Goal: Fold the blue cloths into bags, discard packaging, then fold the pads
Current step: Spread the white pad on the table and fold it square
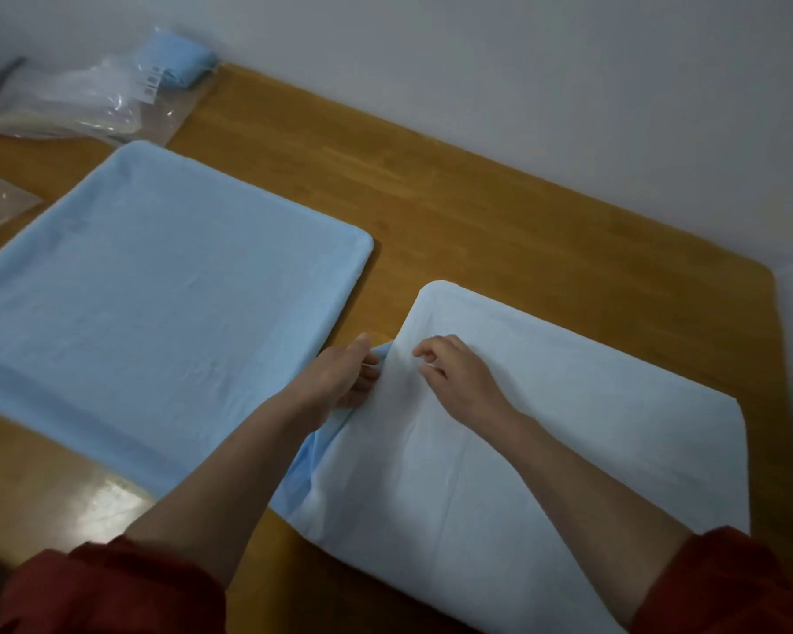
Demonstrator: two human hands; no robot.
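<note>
While the left hand (344,377) grips the white-faced pad's (545,427) left edge near the desk's (477,212) right edge, the right hand (458,377) rests curled on it, grip unclear. A blue pad (156,290) lies flat just beside it. At the far left corner, a clear bag (111,98) holds a folded blue cloth (175,61).

Blue pad (156,290) cut off at left; left hand (344,377) fingertips partly under white pad (545,427)

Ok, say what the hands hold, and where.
The left hand grips the pale pad by its left edge; the right hand seems to pinch its top layer.
</note>
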